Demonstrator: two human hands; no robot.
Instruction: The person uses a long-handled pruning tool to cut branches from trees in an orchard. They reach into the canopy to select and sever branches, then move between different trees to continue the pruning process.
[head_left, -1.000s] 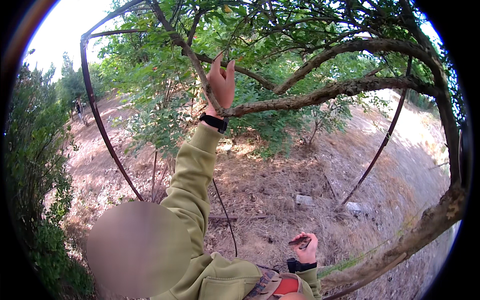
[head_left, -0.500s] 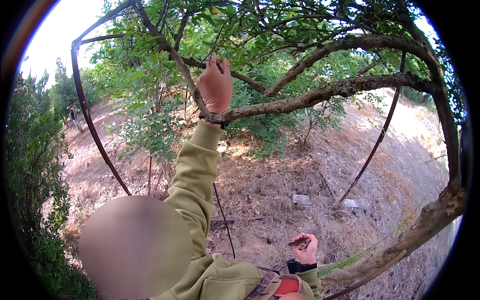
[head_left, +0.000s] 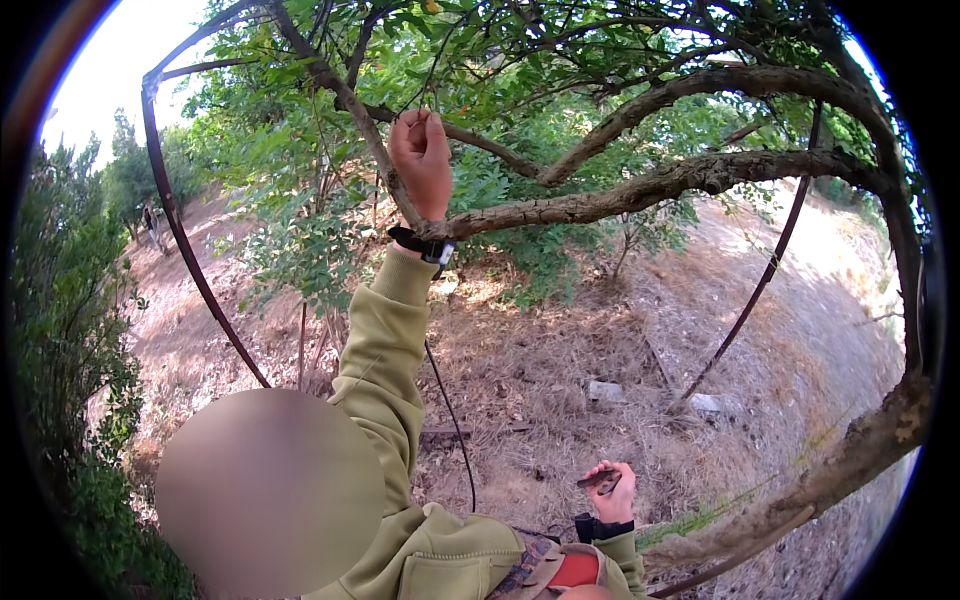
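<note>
My left hand (head_left: 421, 165) reaches up among the branches, in front of the foliage. Its fingers and thumb are pinched together on a thin twig (head_left: 424, 100) hanging from above; the fingers hide the twig's end. The wrist, with a dark watch (head_left: 436, 250), is right by the fork of a rough branch (head_left: 600, 203). Low on the right, my right hand (head_left: 617, 494) is curled around a small dark tool (head_left: 600, 481) with two slim parts. Its exact kind is too small to make out.
Thick branches (head_left: 720, 85) arch overhead and down the right side to a leaning trunk (head_left: 840, 460). Curved dark metal bars (head_left: 185, 245) stand left and right. Pale blocks (head_left: 605, 392) lie on the dry, leaf-strewn slope. A dark cable (head_left: 455, 425) hangs beside my left sleeve.
My left hand has turned, so its thumb shows at the right and the watch face has come into view. My right hand has barely moved and still holds the dark tool.
</note>
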